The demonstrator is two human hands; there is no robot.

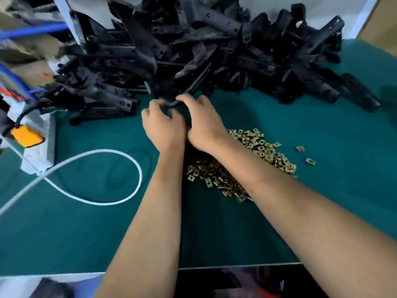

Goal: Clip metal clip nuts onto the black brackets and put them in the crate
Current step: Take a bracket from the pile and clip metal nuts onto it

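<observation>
Both the left hand [163, 123] and right hand [200, 119] curl their fingers around one black bracket [171, 102] at the pile's [214, 50] near edge, where tugging could topple neighbouring brackets onto the clip nuts [247, 160].

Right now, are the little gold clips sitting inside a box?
No, the gold clips lie in a loose heap on the green table, partly under the right arm.
</observation>
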